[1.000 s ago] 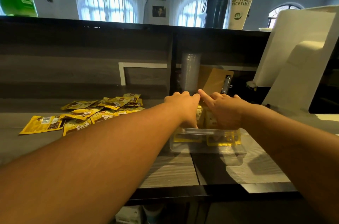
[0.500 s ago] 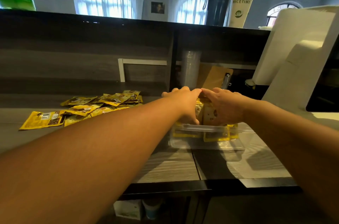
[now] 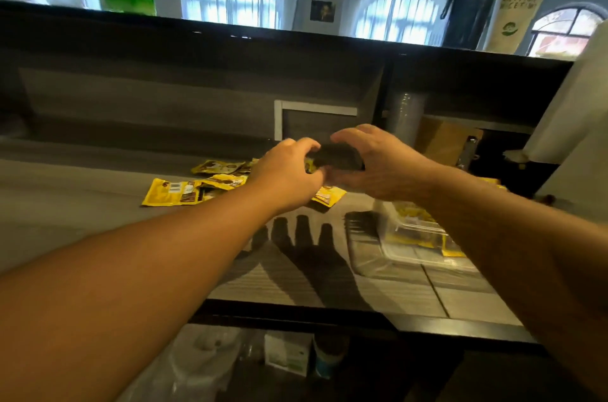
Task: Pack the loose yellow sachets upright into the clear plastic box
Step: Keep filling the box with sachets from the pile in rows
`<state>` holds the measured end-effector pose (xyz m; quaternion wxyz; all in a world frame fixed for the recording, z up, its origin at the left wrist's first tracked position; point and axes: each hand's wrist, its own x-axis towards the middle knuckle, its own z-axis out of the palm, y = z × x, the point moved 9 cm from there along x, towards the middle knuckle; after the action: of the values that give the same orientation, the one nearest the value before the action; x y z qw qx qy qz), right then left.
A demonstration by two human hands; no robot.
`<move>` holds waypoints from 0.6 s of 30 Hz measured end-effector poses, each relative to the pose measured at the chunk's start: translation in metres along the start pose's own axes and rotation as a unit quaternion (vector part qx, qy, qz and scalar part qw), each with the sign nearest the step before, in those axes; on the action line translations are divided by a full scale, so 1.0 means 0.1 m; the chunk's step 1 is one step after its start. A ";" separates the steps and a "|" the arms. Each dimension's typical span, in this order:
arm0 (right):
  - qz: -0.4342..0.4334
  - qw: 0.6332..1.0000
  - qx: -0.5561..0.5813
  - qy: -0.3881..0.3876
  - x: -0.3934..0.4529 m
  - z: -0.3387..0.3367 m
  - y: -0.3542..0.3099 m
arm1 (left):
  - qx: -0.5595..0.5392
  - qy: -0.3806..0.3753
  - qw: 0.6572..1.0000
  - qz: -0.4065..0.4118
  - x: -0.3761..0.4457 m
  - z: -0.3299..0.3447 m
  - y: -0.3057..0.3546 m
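Neither hand holds anything: left hand (image 3: 289,171) and right hand (image 3: 378,164) hover side by side over the counter, fingers loosely curved and spread, thumbs nearly meeting, palms empty.

Counter (image 3: 98,204): grey wood-grain top with a dark front edge, backed by a dark shelving unit; the shadows of the spread fingers fall on it below the hands. Arched windows and two small framed pictures show on the far wall above.

Clear plastic box (image 3: 411,247): sits on the counter under the right forearm, right of the hands and apart from them; its right part is hidden by the arm. Yellow sachets inside (image 3: 411,214) stand on end, long axis roughly vertical; their number cannot be made out.

Loose yellow sachets (image 3: 210,183): a flat, overlapping heap on the counter, below and left of the left hand. The nearest one (image 3: 171,192) lies with its long axis left to right, barcode side up. The heap's right end is covered by the left hand; one sachet (image 3: 330,196) shows beneath the two hands.

Tall paper cup (image 3: 516,13): on the top ledge, upper right, print blurred.
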<state>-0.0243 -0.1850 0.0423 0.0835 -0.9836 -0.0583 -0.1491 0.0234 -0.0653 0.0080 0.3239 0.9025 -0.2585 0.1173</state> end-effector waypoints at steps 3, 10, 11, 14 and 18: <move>-0.007 1.000 0.017 -0.013 0.16 0.35 -0.32 | 0.048 0.035 0.997 -0.052 -0.12 -0.17 -0.53; 0.133 0.990 0.001 -0.041 0.28 1.20 -0.11 | 0.167 -0.033 0.985 -0.036 -0.35 0.13 -1.01; 0.145 0.989 0.023 -0.031 0.25 1.25 -0.07 | 0.175 -0.049 0.983 -0.036 -0.34 0.18 -1.04; 0.147 0.988 0.050 0.022 0.21 1.18 -0.02 | 0.165 -0.040 0.985 -0.033 -0.31 0.16 -1.05; 0.147 0.981 0.127 0.022 0.16 1.13 -0.03 | 0.136 0.016 0.991 0.013 -0.33 0.07 -0.95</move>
<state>0.0231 -0.1603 -0.0590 0.2296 -0.9593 0.0702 -0.1484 0.0474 0.0057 -0.0594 0.2009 0.9328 -0.2466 0.1695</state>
